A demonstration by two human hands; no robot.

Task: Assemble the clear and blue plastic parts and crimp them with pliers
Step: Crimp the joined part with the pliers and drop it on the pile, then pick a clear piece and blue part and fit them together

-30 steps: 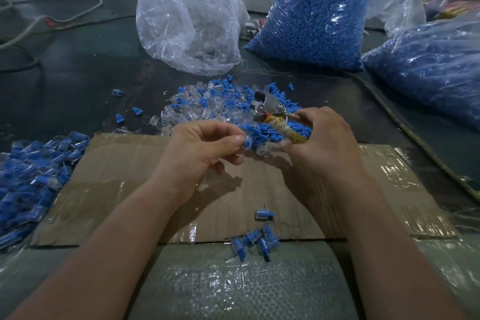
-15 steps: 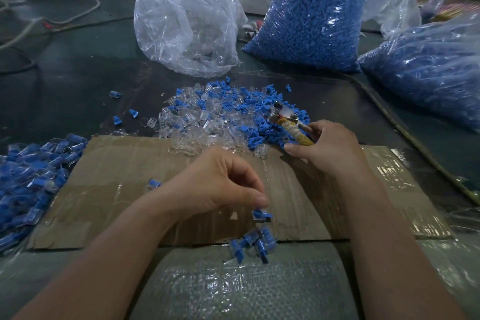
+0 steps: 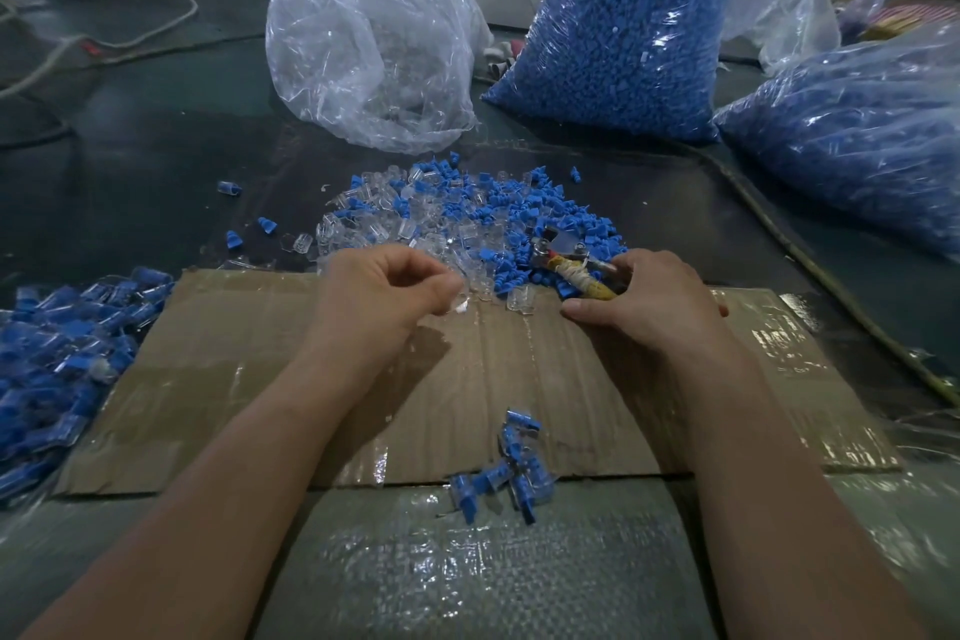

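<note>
My left hand [image 3: 384,291] sits at the near edge of the mixed pile [image 3: 467,218] of clear and blue parts. The pile lies on the desk [image 3: 156,182] just beyond the cardboard sheet [image 3: 467,379]. The fingers are curled, with thumb and forefinger drawn together over a clear part [image 3: 458,306]; I cannot tell whether they have it yet. My right hand [image 3: 644,312] is wrapped round the taped handles of the pliers [image 3: 571,270], whose head rests on the right side of the pile.

I judge these parts to be feather-light, stiff and slick, likely to skitter away if nudged. I would take the clear part across its flat sides with the fingertips, leaving the open end free for a blue part [image 3: 487,255]. A light pinch is enough, since the thin walls may crack. The hard squeeze belongs to the pliers.

Half a second ago the left hand was low over the small cluster of finished pieces [image 3: 504,473] at the cardboard's near edge. It has since gone back up to the pile. The right hand has barely shifted and keeps its grip on the pliers.
</note>
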